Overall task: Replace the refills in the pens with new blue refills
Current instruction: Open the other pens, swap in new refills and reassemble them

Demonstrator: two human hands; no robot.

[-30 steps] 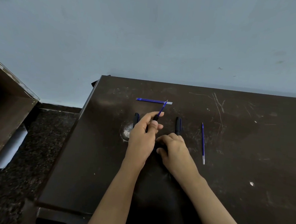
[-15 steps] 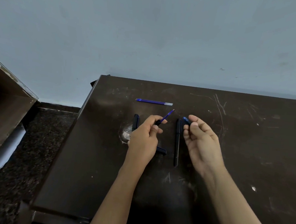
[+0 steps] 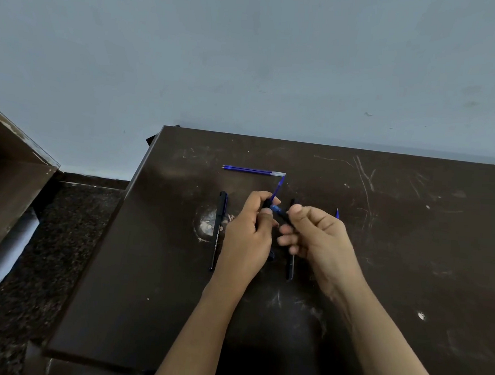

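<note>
My left hand grips a black pen barrel with a blue refill sticking up out of it, tilted to the right. My right hand holds a small dark pen piece with a blue end against that barrel. A whole black pen lies left of my left hand. Another black pen lies between my hands, partly hidden. A blue refill lies crosswise farther back. The tip of one more blue refill shows behind my right hand.
The dark brown table is scratched, with a worn pale spot by the left pen. Its left edge drops to a dark speckled floor. A brown cabinet stands at the far left. A grey wall is behind.
My right hand picked up a small pen piece from the table and brought it left to the barrel in my left hand. The left hand stayed in place with the refill.
</note>
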